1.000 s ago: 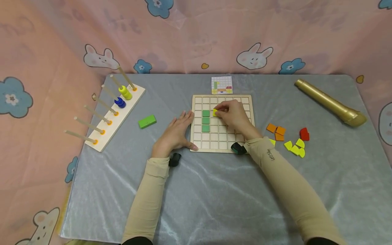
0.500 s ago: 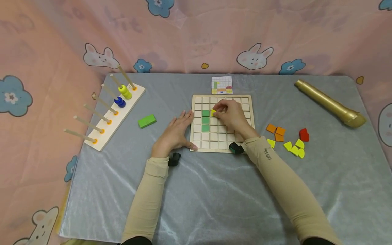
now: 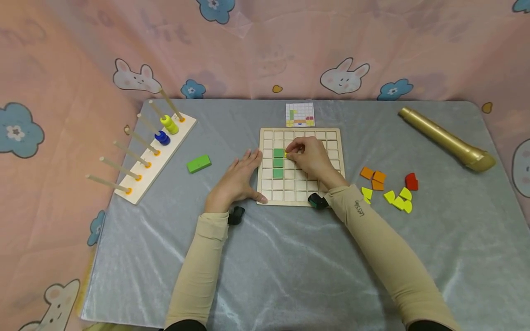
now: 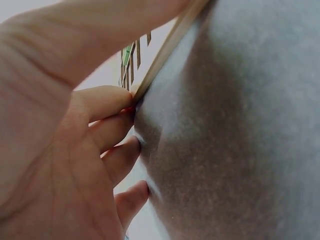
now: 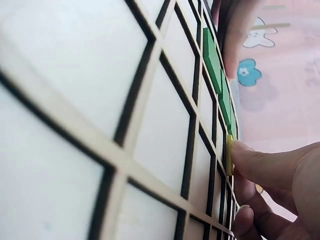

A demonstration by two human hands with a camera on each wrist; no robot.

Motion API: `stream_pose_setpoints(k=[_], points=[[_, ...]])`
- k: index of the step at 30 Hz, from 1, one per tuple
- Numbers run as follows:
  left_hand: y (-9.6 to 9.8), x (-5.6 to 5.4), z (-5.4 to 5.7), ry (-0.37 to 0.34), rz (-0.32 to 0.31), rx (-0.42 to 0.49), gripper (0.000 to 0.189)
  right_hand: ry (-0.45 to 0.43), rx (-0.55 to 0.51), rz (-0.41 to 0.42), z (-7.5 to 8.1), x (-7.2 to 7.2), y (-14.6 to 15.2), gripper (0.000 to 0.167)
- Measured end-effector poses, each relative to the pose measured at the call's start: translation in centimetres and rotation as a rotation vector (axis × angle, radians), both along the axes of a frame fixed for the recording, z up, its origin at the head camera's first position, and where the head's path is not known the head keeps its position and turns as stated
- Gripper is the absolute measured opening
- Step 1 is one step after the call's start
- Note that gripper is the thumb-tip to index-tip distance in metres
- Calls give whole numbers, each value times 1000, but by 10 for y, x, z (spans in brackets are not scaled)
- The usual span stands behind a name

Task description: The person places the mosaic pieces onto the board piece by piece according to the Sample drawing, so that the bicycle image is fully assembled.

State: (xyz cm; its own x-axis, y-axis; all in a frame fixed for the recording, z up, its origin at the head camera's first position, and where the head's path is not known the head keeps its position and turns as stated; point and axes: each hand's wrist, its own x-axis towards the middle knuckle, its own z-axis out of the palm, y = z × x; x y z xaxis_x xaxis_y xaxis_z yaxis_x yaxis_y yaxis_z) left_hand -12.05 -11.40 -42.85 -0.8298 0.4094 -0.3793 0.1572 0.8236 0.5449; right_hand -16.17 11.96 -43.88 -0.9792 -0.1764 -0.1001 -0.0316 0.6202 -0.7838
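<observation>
A square wooden grid board [image 3: 290, 203] lies on the table, with three green square tiles [image 3: 278, 162] stacked in one column of its cells. My right hand [image 3: 312, 158] is over the board, thumb and fingertips pinching a small yellow tile [image 5: 229, 155] at the cell just right of the top green tile. Most of that tile is hidden by the fingers in the head view. My left hand [image 3: 235, 181] rests flat at the board's left edge, fingers spread and thumb at the near left corner. In the left wrist view, its fingertips touch the board's edge [image 4: 150, 72].
Right of the board lie orange tiles [image 3: 366, 173], several yellow pieces [image 3: 399, 203], red pieces [image 3: 411, 181] and a gold tube [image 3: 447, 139]. A printed pattern card [image 3: 300, 114] sits behind it. Leftward are a green block [image 3: 199, 164] and a peg rack [image 3: 142, 181] with rings.
My right hand has shifted slightly left with the yellow tile, bringing it down close beside the top green tile. The left hand stays where it was.
</observation>
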Motion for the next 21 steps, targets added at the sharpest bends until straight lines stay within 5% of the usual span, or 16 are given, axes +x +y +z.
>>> stream_pose_setpoints(k=[9, 21], points=[[1, 0, 1, -5, -5, 0, 138, 28, 39, 8, 5, 7, 15, 10], [1, 0, 0, 4, -14, -2, 138, 25, 45, -38, 12, 28, 77, 15]])
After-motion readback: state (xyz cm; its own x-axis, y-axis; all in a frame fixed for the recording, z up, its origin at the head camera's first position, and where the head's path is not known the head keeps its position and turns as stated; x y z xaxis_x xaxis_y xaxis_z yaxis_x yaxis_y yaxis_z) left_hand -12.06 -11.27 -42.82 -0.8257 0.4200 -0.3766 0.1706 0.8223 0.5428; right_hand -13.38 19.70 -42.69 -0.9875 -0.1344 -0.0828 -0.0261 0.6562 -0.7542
